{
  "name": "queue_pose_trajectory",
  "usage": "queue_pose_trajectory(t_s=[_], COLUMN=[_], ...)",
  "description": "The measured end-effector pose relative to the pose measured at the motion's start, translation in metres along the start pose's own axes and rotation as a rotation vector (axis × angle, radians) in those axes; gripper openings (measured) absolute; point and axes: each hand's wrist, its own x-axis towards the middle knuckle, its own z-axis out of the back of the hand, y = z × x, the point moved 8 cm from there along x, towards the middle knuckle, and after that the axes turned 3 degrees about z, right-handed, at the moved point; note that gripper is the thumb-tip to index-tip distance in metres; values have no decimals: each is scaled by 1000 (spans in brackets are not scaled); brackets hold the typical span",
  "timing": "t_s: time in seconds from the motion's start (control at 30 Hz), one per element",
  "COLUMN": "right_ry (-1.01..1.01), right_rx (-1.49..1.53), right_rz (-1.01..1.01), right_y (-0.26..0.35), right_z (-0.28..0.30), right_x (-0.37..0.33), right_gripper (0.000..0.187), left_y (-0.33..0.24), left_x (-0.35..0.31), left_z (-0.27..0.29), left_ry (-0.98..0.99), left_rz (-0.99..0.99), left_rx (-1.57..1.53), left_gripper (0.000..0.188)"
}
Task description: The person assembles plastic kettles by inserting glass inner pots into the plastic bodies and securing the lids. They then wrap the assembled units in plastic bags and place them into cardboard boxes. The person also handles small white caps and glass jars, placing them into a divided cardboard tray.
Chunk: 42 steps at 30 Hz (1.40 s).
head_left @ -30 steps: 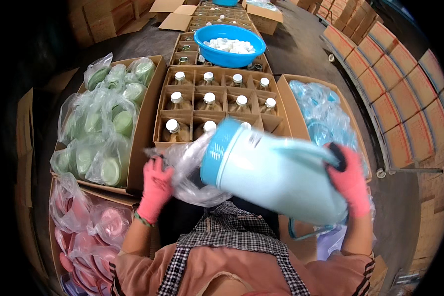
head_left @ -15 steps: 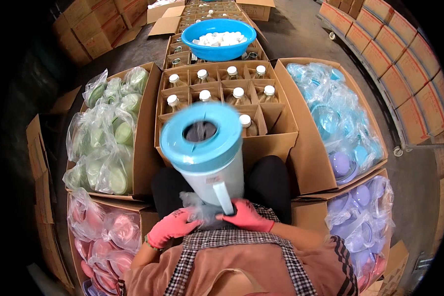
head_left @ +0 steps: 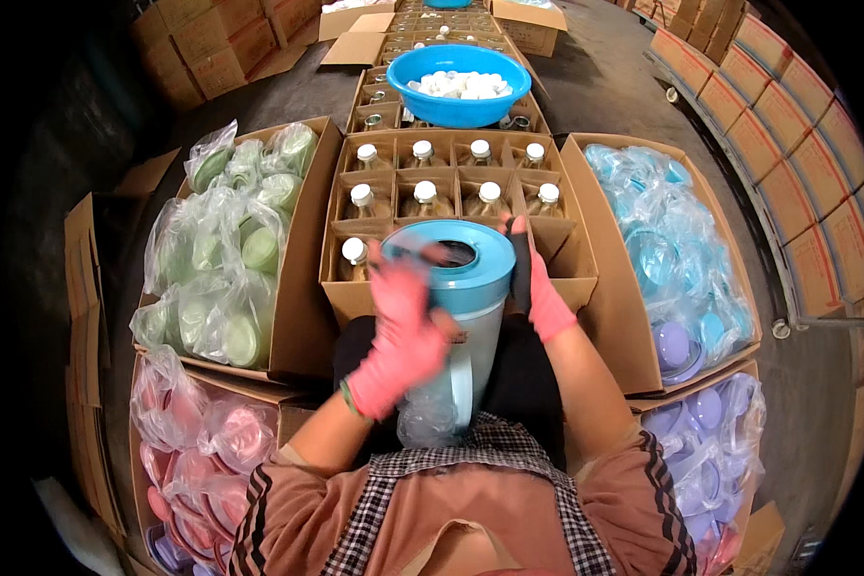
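A pale blue pitcher [head_left: 480, 355] with a turquoise lid [head_left: 485, 272] is upright between my knees. Its handle [head_left: 461, 386] faces me, and crumpled clear plastic film [head_left: 427, 418] lies by its lower part. The round hole in the lid is dark inside. My left hand [head_left: 401, 331], in a pink glove, is over the left side of the lid and pitcher, its fingers smeared by motion. At the lid's right edge is my right hand [head_left: 538, 288], also gloved, open with the fingers stretched upward and the dark palm turned toward the pitcher.
Ahead is a divided carton [head_left: 547, 290] of white-capped bottles [head_left: 424, 197]. Behind it stands a blue basin [head_left: 459, 113] of white caps. Cartons of bagged green [head_left: 259, 248], turquoise [head_left: 653, 254], pink [head_left: 202, 480] and purple [head_left: 706, 461] plastic parts flank me. Stacked boxes [head_left: 787, 202] line the right.
Both hands have risen from the pitcher's base and handle to its lid. The pitcher has shifted right and sits more upright. The view has shifted slightly.
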Motion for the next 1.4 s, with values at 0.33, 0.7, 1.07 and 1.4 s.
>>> queue_pose_trajectory(t_s=[0.33, 0.7, 1.07, 1.4], right_ry=[112, 395, 337, -99], right_rx=[-260, -1181, -601, -675], right_rz=[116, 1331, 604, 94], right_y=[27, 115, 93, 54], right_z=[-32, -152, -137, 44], right_x=[-21, -107, -55, 86], right_gripper=[37, 67, 54, 46], left_y=[6, 47, 26, 215], left_x=[-7, 8, -6, 1], left_z=[9, 59, 57, 6], left_ry=[-5, -100, -265, -665], left_rz=[-83, 469, 285, 610], left_rx=[118, -709, -631, -1440], left_gripper=[58, 42, 50, 32])
